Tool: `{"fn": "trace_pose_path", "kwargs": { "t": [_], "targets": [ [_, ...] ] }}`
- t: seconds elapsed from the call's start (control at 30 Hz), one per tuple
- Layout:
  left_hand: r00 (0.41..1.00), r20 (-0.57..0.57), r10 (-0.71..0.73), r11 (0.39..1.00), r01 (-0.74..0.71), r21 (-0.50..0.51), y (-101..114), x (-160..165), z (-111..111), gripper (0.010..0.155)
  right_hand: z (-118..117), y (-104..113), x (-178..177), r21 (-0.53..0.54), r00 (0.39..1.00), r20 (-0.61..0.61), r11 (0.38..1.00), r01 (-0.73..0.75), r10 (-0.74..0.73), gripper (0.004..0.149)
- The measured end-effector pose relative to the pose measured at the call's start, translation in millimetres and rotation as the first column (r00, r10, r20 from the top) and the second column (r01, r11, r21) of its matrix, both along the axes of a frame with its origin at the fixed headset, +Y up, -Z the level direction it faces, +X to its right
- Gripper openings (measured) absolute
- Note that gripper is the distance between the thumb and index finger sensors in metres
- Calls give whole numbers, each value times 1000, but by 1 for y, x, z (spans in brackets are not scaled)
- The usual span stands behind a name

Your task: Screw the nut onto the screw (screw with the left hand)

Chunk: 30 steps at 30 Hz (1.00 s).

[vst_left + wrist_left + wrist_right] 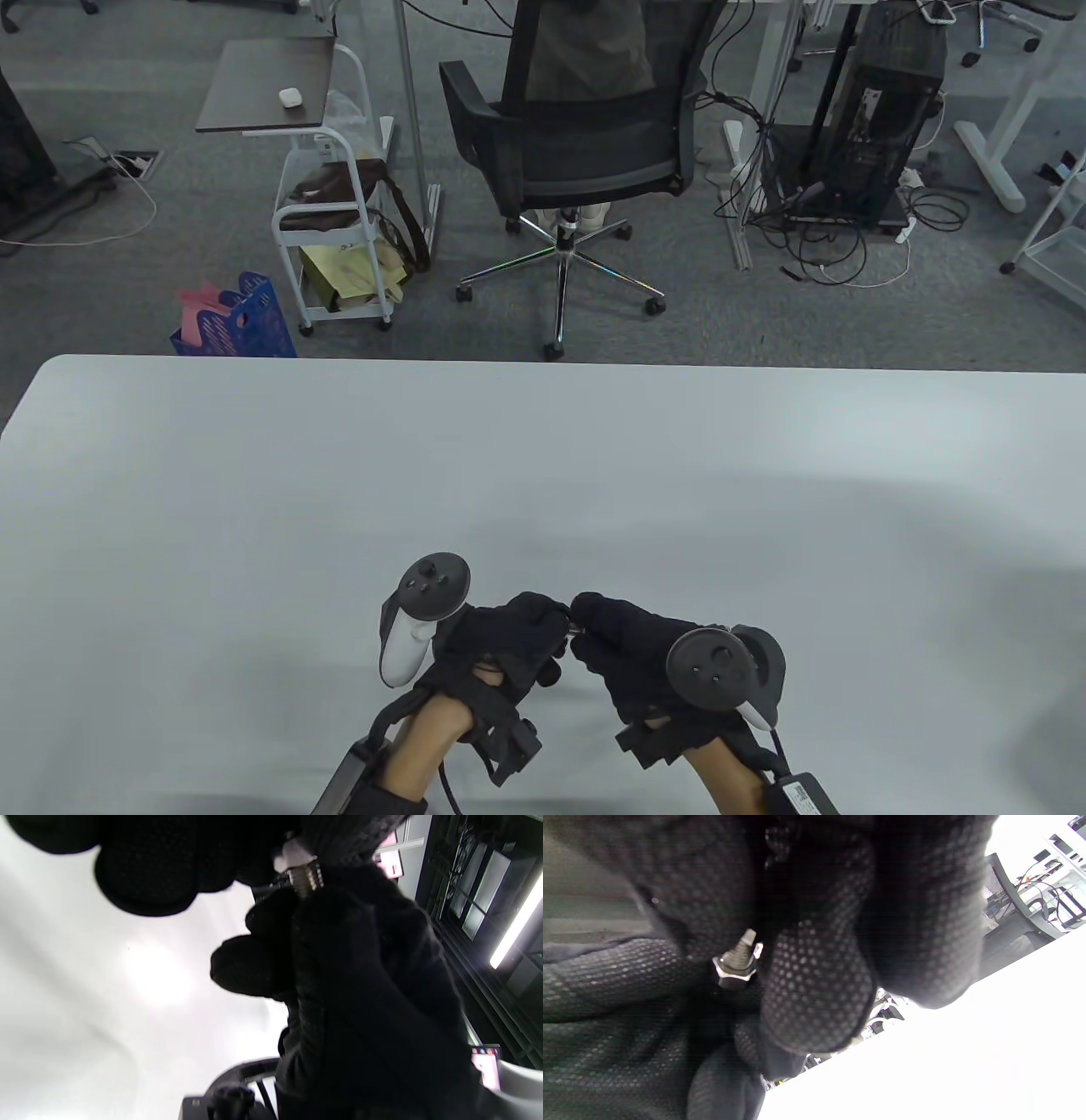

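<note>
Both hands meeting over the near edge of the counter (254,475)

Left hand (501,645) and right hand (632,654) are fingertip to fingertip, both pinching the screw (742,948) held between them, with the nut (731,974) sitting on its thread, pretty buried in glove.

A: Both hands wear black knit gloves; the left hand (501,649) carries a white-handled tracker (422,615) with a dark round head.

B: The right hand (636,658) has a dark disc tracker (721,666). Close up, the fabric is dotted. Bare wrists, black straps and cables.
</note>
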<state>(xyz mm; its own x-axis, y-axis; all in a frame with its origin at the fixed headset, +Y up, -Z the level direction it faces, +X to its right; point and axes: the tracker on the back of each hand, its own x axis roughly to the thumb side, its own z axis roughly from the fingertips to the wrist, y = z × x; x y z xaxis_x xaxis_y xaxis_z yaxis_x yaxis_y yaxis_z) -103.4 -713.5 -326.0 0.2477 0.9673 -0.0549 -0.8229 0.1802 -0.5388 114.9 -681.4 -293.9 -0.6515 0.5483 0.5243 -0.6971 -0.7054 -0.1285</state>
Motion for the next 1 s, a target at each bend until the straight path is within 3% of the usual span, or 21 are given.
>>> {"fn": "trace_pose_path", "kwargs": {
  "t": [0.13,0.23,0.4,0.57,0.77,0.87,1.0],
  "targets": [
    [999,-41,5,1000,-5,1,-3,-2,0,68,-1,0,1,0,1000,3,1000,5,-5,47],
    [998,-64,-6,1000,7,10,-4,-3,-1,62,-1,1,1,-1,1000,3,1000,6,-6,47],
    [1000,-3,1,1000,-1,-2,-1,0,-1,56,0,1,-1,10,1000,1,1000,-23,23,47],
    [998,-61,21,1000,-21,4,-4,-3,0,68,0,2,1,6,1000,1,1000,8,-8,47],
    [999,-39,-3,1000,4,16,-1,0,-1,56,1,2,-1,28,999,13,999,-46,46,48],
    [1000,3,8,1000,-8,5,-1,1,0,56,1,2,0,27,999,14,999,-44,44,47],
    [999,-53,1,1000,-1,5,-3,-1,0,66,1,2,0,19,1000,13,1000,-16,16,47]
  ]
}}
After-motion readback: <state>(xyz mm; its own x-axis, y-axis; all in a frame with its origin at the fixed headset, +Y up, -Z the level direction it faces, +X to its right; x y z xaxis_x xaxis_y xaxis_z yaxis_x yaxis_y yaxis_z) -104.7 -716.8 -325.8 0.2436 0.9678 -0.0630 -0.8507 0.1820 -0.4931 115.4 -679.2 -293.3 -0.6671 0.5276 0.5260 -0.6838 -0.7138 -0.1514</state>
